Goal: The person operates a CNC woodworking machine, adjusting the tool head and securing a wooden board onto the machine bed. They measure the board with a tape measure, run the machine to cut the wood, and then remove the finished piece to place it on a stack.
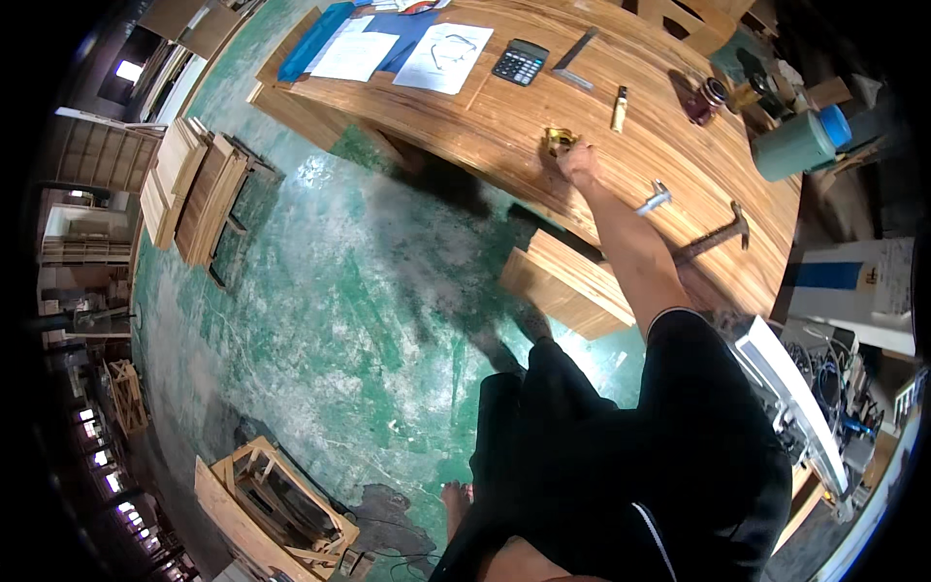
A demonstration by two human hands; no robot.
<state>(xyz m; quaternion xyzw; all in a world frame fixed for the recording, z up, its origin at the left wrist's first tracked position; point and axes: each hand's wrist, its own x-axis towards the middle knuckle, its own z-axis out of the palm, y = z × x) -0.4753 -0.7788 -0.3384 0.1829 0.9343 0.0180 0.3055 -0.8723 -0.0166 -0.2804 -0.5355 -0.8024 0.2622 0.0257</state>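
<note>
Over the wooden table (529, 112), my right arm reaches forward. My right hand (579, 163) closes its fingers on a yellow-and-black tape measure (560, 139) at the tabletop near the front edge. Right of that forearm lie a silver caliper-like tool (658, 197), partly hidden by the arm, and a claw hammer (720, 237). A small yellowish tube (619, 109) and a metal try square (574, 64) lie beyond the hand. Low in the picture, my left hand (455, 495) hangs beside my dark clothing, away from the table; its fingers are too small to make out.
A black calculator (521, 62), eyeglasses (450, 50) on papers and a blue folder (315, 41) lie farther left. Jars (705, 101) and a blue-lidded jug (797, 145) stand right. Boards (567, 281) are stacked below the table edge; a wooden frame (276, 509) stands on the green floor.
</note>
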